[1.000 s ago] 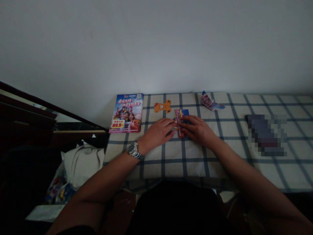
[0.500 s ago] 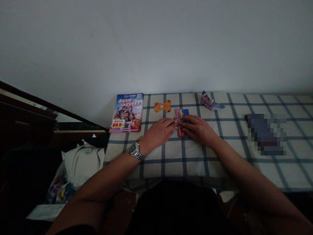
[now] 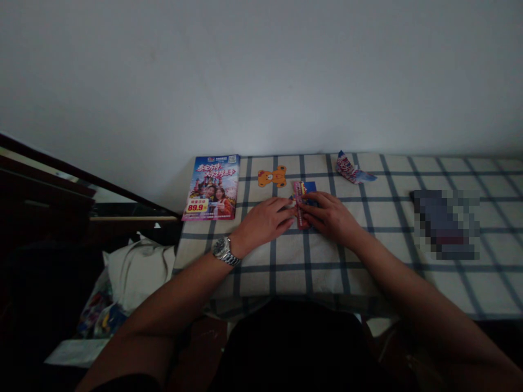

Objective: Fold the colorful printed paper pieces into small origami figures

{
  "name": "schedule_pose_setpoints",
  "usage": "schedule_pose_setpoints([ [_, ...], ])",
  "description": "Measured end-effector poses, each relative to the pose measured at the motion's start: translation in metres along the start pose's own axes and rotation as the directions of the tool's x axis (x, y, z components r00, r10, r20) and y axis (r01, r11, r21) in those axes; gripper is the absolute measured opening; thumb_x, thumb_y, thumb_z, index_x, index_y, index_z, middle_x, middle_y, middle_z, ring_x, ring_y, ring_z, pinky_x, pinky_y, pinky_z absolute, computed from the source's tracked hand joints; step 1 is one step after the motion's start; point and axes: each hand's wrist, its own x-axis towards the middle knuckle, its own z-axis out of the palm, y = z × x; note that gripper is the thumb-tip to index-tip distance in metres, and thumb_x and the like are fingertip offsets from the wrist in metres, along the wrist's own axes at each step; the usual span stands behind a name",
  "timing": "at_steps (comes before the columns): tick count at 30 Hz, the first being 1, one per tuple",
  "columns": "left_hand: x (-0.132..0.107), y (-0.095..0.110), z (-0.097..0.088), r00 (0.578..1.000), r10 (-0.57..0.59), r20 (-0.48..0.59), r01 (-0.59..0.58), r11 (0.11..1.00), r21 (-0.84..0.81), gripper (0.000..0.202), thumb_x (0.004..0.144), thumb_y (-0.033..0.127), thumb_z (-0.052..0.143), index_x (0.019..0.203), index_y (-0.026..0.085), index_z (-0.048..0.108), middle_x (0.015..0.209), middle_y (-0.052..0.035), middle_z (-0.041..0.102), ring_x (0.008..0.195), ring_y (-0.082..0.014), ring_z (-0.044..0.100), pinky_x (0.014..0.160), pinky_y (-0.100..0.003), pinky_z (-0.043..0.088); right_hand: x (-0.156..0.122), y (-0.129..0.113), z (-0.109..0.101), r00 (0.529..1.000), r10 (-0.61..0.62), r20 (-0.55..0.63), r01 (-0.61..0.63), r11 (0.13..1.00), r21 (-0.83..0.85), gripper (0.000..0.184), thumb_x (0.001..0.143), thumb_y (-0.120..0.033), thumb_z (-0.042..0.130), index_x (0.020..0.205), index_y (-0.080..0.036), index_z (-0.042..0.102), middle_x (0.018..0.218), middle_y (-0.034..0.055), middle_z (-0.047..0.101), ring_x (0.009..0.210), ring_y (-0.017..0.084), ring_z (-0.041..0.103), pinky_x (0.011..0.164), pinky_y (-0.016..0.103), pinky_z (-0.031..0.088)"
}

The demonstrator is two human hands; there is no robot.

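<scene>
A small folded paper flyer, printed pink, red and blue, lies flat on the checked tablecloth between my hands. My left hand, with a metal watch on its wrist, has its fingertips at the paper's left edge, thumb and fingers drawn together there. From the other side my right hand grips the paper, its bent fingers covering much of the right half. The fine creases under the fingertips are hidden.
A stack of printed flyers lies at the table's left end. Near the wall are a flat orange bear cutout and a folded paper piece. A blurred-out dark object lies at right. White bags stand below left.
My left hand has shifted very slightly left, with its thumb a little farther from the fingers. My right hand and the folded paper have hardly moved.
</scene>
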Motion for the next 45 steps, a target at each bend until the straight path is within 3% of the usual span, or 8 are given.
schedule_pose_setpoints([
  [10,0.000,0.001,0.000,1.000,0.007,0.028,-0.008,1.000,0.023,0.030,0.109,0.036,0.054,0.131,0.023,0.068,0.134,-0.0094,0.064,0.120,-0.0249,0.062,0.101,-0.043,0.058,-0.002,-0.001,0.004,1.000,0.013,-0.004,-0.013,1.000,-0.010,0.038,0.105,-0.032,0.059,0.140,-0.026,0.070,0.143,0.0136,0.064,0.132,0.034,0.059,0.110,0.056,0.054],
  [18,0.000,0.001,-0.001,0.999,0.005,0.041,-0.008,0.998,0.067,0.026,0.105,0.024,0.058,0.129,0.021,0.069,0.127,-0.0084,0.066,0.116,-0.0248,0.062,0.099,-0.041,0.058,0.000,0.003,-0.004,0.999,-0.031,-0.010,0.031,0.999,0.042,0.036,0.106,-0.031,0.058,0.138,-0.024,0.071,0.140,0.0124,0.069,0.133,0.032,0.062,0.111,0.055,0.055],
  [36,0.004,0.005,-0.004,0.999,0.006,0.038,-0.010,0.994,0.108,0.021,0.107,0.021,0.055,0.121,0.016,0.070,0.122,-0.0096,0.069,0.111,-0.0243,0.064,0.095,-0.040,0.059,0.001,0.002,-0.006,1.000,-0.030,-0.001,0.030,0.999,0.026,0.034,0.105,-0.032,0.058,0.134,-0.020,0.074,0.139,0.0159,0.069,0.131,0.032,0.063,0.109,0.055,0.057],
  [45,0.004,0.007,0.002,0.999,-0.021,0.026,0.019,0.995,0.101,0.034,0.108,0.029,0.055,0.138,0.016,0.063,0.127,-0.0101,0.066,0.112,-0.0249,0.061,0.098,-0.041,0.056,0.000,0.003,-0.003,1.000,-0.023,-0.017,0.024,0.999,0.048,0.035,0.104,-0.031,0.061,0.136,-0.024,0.072,0.140,0.0144,0.068,0.131,0.033,0.063,0.108,0.057,0.057],
])
